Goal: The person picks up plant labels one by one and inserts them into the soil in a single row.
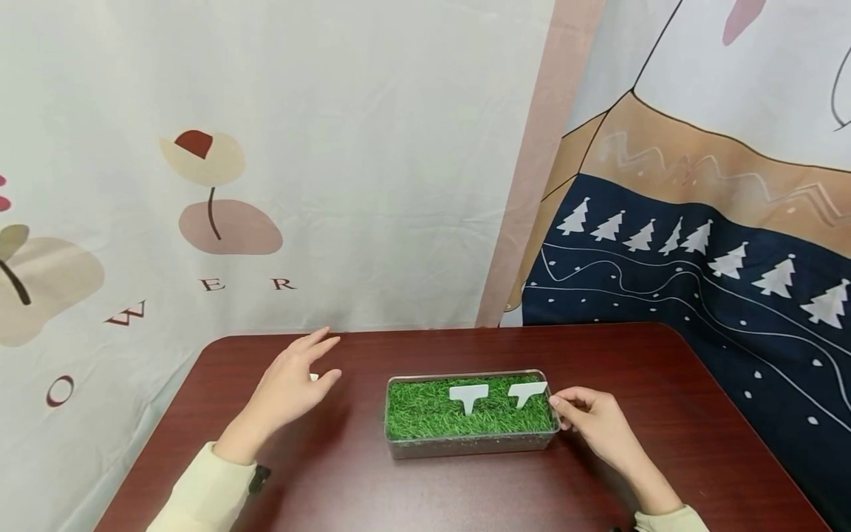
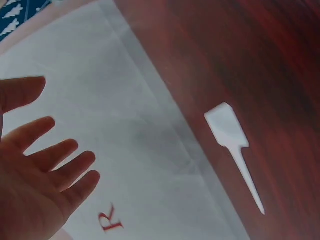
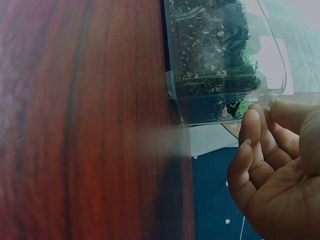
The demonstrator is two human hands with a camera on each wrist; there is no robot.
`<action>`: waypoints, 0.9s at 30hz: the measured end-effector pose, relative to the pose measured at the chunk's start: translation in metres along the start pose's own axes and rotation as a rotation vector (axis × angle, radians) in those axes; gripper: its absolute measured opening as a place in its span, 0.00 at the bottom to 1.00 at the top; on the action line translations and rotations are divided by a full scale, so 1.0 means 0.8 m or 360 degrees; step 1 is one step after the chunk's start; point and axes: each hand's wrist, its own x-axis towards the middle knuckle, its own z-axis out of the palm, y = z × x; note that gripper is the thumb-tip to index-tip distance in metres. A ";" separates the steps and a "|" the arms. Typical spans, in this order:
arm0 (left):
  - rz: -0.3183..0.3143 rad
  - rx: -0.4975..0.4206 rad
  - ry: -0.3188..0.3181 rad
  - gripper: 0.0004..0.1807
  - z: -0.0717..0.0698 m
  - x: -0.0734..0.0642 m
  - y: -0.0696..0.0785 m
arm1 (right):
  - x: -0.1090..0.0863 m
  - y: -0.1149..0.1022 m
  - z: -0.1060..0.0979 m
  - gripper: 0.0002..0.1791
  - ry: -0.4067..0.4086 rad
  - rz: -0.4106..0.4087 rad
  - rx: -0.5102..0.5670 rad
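A clear plastic tray [image 1: 468, 447] of green grass [image 1: 425, 406] growing in soil [image 3: 197, 50] sits on the table. Two white T-shaped plant labels stand in the grass, one label [image 1: 469, 395] near the middle and another label [image 1: 527, 389] towards the right end. My right hand [image 1: 598, 428] pinches the tray's right rim between thumb and forefinger. Off to the left, my left hand [image 1: 289, 384] is raised over the table with its fingers spread, holding nothing. Beyond it lies a loose white plant label [image 2: 227, 127], mostly hidden by that hand in the head view.
The tray and the loose label are on a dark red wooden table [image 1: 465, 495]. A pale printed curtain [image 1: 372, 185] hangs along the back edge, and a navy cloth with white trees [image 1: 638, 295] hangs at the right.
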 end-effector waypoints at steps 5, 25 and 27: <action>0.0029 0.0139 -0.0277 0.33 -0.001 -0.004 -0.021 | -0.001 0.001 0.001 0.09 -0.0011 0.0024 0.0011; -0.0121 0.0275 -0.0720 0.37 0.002 0.003 -0.070 | -0.002 -0.002 0.000 0.09 0.0005 0.0029 0.0013; -0.0140 0.0246 -0.0737 0.37 0.004 0.005 -0.075 | -0.002 -0.002 0.000 0.09 0.0004 0.0031 0.0018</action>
